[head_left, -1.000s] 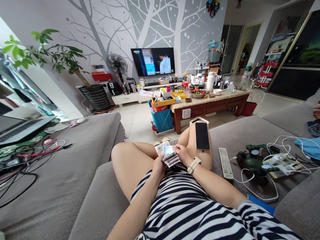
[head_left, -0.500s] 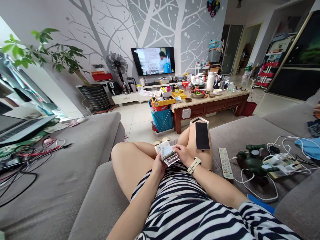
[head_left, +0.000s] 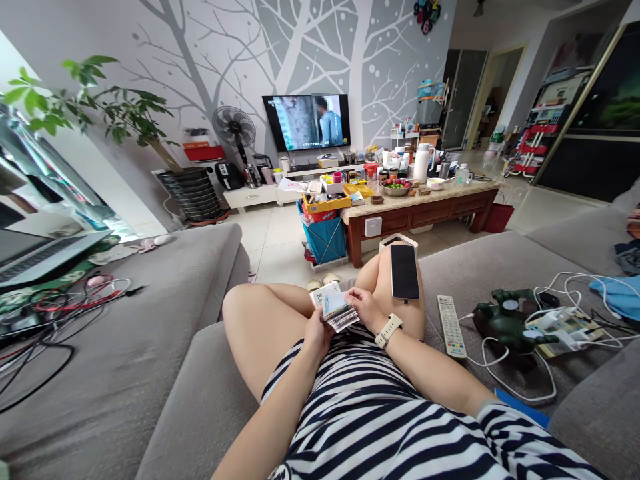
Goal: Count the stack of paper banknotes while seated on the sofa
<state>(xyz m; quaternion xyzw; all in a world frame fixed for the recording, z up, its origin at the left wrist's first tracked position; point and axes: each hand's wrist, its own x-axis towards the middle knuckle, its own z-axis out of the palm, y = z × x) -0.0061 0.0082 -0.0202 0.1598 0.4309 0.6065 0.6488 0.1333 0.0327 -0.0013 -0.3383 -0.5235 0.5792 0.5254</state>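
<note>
Head view: near phone (head_left: 405,272), pinching what look like banknotes (head_left: 334,305) in left hand (head_left: 316,332) and right hand (head_left: 366,309), some fingers hidden.

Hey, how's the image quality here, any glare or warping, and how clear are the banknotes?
Head view: bright light washes out behind the hanging clothes at left; wide-angle distortion stretches the laptop at the left edge; floor tiles show a pale sheen; the banknotes look small and soft, most print unreadable.
</note>
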